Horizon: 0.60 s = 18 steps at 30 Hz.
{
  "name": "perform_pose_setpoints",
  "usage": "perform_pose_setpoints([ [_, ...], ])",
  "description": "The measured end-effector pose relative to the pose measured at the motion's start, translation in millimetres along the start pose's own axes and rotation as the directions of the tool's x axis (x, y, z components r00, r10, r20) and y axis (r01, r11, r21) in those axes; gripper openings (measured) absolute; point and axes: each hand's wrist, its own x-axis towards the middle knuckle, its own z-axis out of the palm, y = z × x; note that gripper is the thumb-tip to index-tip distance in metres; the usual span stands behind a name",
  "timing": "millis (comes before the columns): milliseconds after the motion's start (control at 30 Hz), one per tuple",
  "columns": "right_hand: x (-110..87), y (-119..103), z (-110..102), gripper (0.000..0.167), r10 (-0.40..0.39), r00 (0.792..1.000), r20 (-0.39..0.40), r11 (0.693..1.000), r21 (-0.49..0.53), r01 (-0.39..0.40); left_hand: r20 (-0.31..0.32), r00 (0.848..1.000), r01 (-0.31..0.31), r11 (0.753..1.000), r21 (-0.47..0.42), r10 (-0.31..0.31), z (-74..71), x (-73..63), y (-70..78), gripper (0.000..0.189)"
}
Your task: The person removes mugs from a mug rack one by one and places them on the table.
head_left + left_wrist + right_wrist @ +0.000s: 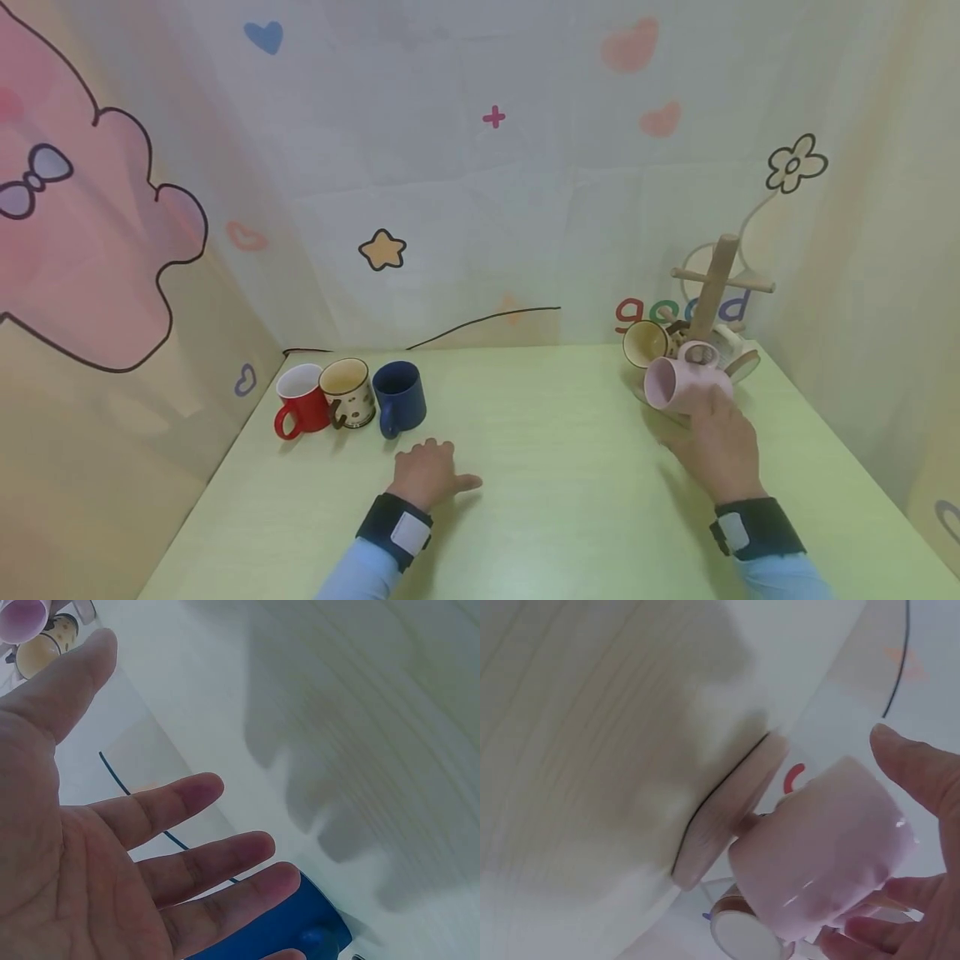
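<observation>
A pink mug (686, 392) lies sideways at the wooden mug rack (712, 287), its mouth to the left and its handle uppermost. My right hand (720, 446) is at the mug's near side, fingers against or very close to it. In the right wrist view the thumb (911, 761) stands clear of the pink mug (821, 847), while the other fingers reach behind its lower side; contact there is partly hidden. My left hand (427, 473) hovers over the table with fingers spread, holding nothing, just in front of a blue mug (400, 396).
Left of the blue mug stand a spotted cream mug (347, 392) and a red mug (303, 404). Another cream mug (645, 343) and a white mug (726, 342) are at the rack, behind the pink one. A printed cloth backdrop (450, 183) rises at the table's (525, 467) back edge.
</observation>
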Motion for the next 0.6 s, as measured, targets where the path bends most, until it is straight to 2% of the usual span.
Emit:
perform_pose_setpoints([
  [67,3.3,6.1,4.4,0.081,-0.025,0.999,-0.033,0.999,-0.020,0.024,0.002,1.000,-0.002,1.000,-0.001,0.002,0.3,-0.1,-0.3,0.072],
  [200,8.8,14.2,9.8,0.093,-0.056,0.997,-0.045,0.996,-0.065,0.053,0.003,1.000,0.004,1.000,0.007,-0.004,2.1,0.6,-1.1,0.073],
  [600,18.3,18.4,18.9,0.103,-0.090,0.991,-0.095,0.994,-0.075,0.083,0.018,1.000,0.011,1.000,0.012,-0.011,4.5,3.1,-2.9,0.074],
])
